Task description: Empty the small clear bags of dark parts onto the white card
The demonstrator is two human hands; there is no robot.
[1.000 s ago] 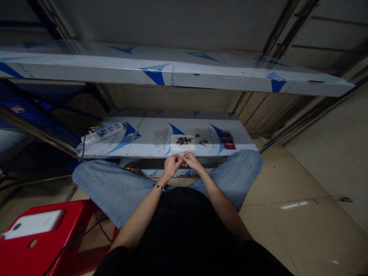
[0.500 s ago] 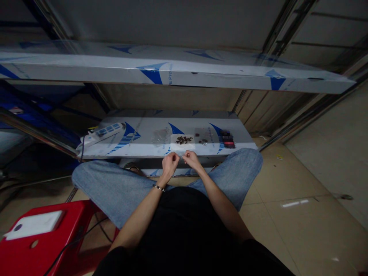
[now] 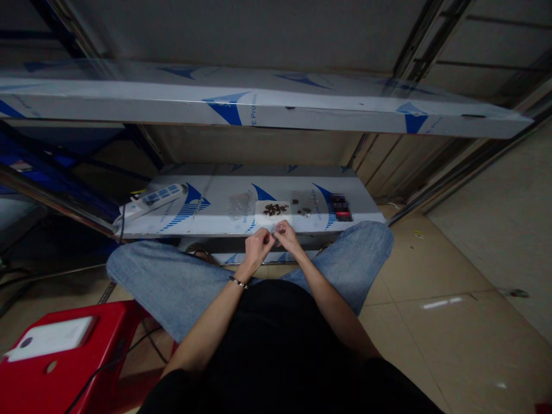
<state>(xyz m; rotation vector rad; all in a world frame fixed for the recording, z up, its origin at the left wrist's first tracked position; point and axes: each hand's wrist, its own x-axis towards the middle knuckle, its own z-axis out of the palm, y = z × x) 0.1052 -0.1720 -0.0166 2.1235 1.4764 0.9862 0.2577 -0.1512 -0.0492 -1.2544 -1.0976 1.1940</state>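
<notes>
Film [image 3: 272, 229], apparently clear plastic, sits pinched between my left hand [image 3: 257, 244] and right hand [image 3: 287, 236] at the front of the lower shelf [image 3: 224, 181]; a slack grip could drop it, or my knuckles could scatter the brown pieces [image 3: 276, 209] on the white sheet [image 3: 261, 218].

Before us, a low film-wrapped shelf [image 3: 276, 178] bears, from left, a white power strip [image 3: 157, 199], clear plastic bag [image 3: 240, 206], white sheet [image 3: 263, 221] strewn with brown pieces [image 3: 275, 209], second clear bag [image 3: 309, 199] and blurred black-and-red object [image 3: 342, 208].
</notes>
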